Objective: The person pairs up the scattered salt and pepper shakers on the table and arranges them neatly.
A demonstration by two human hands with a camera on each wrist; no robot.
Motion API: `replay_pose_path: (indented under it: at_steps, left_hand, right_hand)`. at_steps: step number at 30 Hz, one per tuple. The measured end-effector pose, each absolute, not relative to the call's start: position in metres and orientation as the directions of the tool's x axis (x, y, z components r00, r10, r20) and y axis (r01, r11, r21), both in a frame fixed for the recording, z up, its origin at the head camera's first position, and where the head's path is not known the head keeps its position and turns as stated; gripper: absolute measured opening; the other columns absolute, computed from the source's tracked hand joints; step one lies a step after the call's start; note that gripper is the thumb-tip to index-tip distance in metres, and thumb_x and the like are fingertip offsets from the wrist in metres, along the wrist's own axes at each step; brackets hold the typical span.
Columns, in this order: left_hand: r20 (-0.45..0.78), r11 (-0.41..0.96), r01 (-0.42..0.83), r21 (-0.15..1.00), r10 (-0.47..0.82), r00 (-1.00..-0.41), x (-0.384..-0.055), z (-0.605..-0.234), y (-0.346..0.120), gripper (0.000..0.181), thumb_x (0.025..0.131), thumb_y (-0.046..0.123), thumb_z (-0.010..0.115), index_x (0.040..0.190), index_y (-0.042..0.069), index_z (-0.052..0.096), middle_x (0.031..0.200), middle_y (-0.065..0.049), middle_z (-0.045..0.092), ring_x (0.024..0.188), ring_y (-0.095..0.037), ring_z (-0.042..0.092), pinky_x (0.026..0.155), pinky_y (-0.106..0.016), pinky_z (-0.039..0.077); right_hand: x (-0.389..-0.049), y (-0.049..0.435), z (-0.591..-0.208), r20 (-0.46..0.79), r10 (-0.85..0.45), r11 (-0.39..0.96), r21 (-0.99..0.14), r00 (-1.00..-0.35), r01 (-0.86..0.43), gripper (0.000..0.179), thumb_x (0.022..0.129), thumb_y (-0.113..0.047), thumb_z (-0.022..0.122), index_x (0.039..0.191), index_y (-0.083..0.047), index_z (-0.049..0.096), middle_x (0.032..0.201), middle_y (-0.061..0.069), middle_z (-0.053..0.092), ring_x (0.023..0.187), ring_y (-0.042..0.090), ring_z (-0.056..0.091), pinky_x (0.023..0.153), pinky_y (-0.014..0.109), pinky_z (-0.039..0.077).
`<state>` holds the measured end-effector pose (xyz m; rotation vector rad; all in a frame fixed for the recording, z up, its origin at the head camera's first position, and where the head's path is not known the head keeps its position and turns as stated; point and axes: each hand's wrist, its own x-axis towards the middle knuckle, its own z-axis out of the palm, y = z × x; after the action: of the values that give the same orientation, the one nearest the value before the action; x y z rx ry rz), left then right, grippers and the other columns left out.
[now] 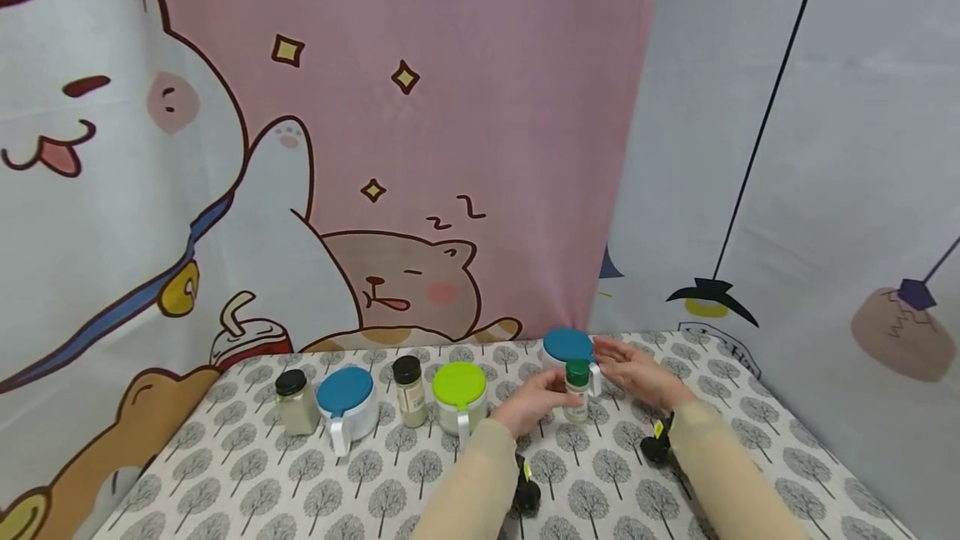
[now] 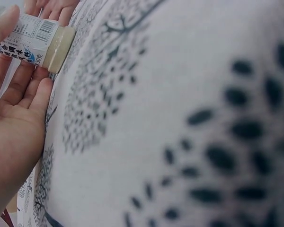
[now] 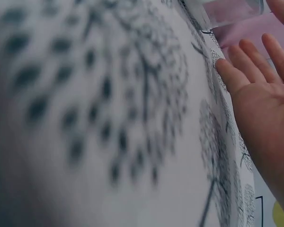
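My left hand holds a small seasoning bottle with a green cap, thumb on one side and fingers on the other. In the left wrist view the bottle shows a printed label with a barcode and pale contents at its base. Whether its base touches the cloth I cannot tell. My right hand is to the right of the bottle, its fingers extended beside a blue-lidded jar with a white handle. The right wrist view shows that palm holding nothing, and part of a clear container.
Left of my hands stand a green-lidded jar, a black-capped shaker, another blue-lidded jar and a black-capped square bottle. A tree-patterned cloth covers the table. A printed curtain hangs behind it.
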<state>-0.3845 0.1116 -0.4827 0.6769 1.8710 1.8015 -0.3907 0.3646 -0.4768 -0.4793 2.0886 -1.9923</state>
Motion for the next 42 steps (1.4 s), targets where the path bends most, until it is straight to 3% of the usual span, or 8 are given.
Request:
replay_pose_path:
  at_steps: [7, 13, 21, 28, 35, 42]
  left_hand:
    - [0.000, 0.021, 0.018, 1.000, 0.642, -0.766, -0.383, -0.484, 0.114, 0.033, 0.086, 0.008, 0.073, 0.118, 0.014, 0.065, 0.109, 0.001, 0.063, 0.102, -0.015, 0.057, 0.094, -0.039, 0.045]
    - [-0.012, 0.030, 0.010, 0.999, 0.643, -0.766, -0.378, -0.482, 0.116, 0.031, 0.086, 0.009, 0.074, 0.116, 0.015, 0.066, 0.108, 0.002, 0.063, 0.101, -0.015, 0.057, 0.093, -0.040, 0.045]
    - [-0.011, 0.023, 0.005, 1.000, 0.648, -0.762, -0.377, -0.480, 0.117, 0.031, 0.087, 0.009, 0.073, 0.117, 0.016, 0.066, 0.109, 0.002, 0.064, 0.102, -0.014, 0.057, 0.094, -0.041, 0.045]
    - [-0.003, 0.019, 0.012, 1.000, 0.639, -0.769, -0.384, -0.481, 0.115, 0.031, 0.086, 0.009, 0.073, 0.116, 0.015, 0.066, 0.107, 0.002, 0.064, 0.100, -0.014, 0.058, 0.092, -0.039, 0.046]
    - [-0.009, 0.017, 0.003, 1.000, 0.637, -0.770, -0.384, -0.484, 0.112, 0.031, 0.086, 0.009, 0.074, 0.115, 0.016, 0.066, 0.108, 0.002, 0.064, 0.101, -0.015, 0.058, 0.094, -0.040, 0.045]
    - [-0.011, 0.016, -0.001, 1.000, 0.620, -0.784, -0.387, -0.485, 0.111, 0.031, 0.086, 0.011, 0.075, 0.115, 0.017, 0.066, 0.108, 0.002, 0.063, 0.102, -0.015, 0.057, 0.095, -0.042, 0.044]
  right_hand:
    - [-0.395, 0.358, -0.476, 0.008, -0.378, 0.051, -0.998, -0.926, -0.029, 0.077, 0.099, -0.002, 0.052, 0.154, 0.000, -0.002, 0.158, 0.024, -0.002, 0.144, 0.040, 0.003, 0.106, 0.030, 0.034]
    - [-0.401, 0.358, -0.479, -0.033, -0.401, 0.064, -0.998, -0.915, 0.008, 0.088, 0.095, 0.000, 0.056, 0.152, 0.001, -0.011, 0.157, 0.027, -0.006, 0.144, 0.041, -0.001, 0.113, 0.045, 0.022]
    - [-0.408, 0.354, -0.479, -0.008, -0.465, 0.113, -0.992, -0.885, -0.051, 0.092, 0.093, -0.003, 0.062, 0.154, -0.004, -0.006, 0.159, 0.023, 0.001, 0.145, 0.038, 0.003, 0.114, 0.050, 0.013]
    - [-0.414, 0.345, -0.477, 0.049, -0.412, 0.171, -0.977, -0.910, -0.130, 0.090, 0.091, -0.005, 0.066, 0.156, -0.005, 0.003, 0.153, 0.027, 0.023, 0.139, 0.040, 0.025, 0.110, 0.055, 0.024]
    - [-0.408, 0.344, -0.480, 0.068, -0.312, 0.261, -0.953, -0.948, -0.155, 0.093, 0.088, -0.014, 0.073, 0.155, -0.001, 0.009, 0.147, 0.028, 0.034, 0.126, 0.035, 0.045, 0.100, 0.049, 0.042]
    - [-0.404, 0.348, -0.479, 0.088, -0.298, 0.279, -0.944, -0.950, -0.175, 0.089, 0.089, -0.018, 0.073, 0.155, -0.005, 0.015, 0.146, 0.024, 0.036, 0.123, 0.032, 0.049, 0.098, 0.047, 0.044]
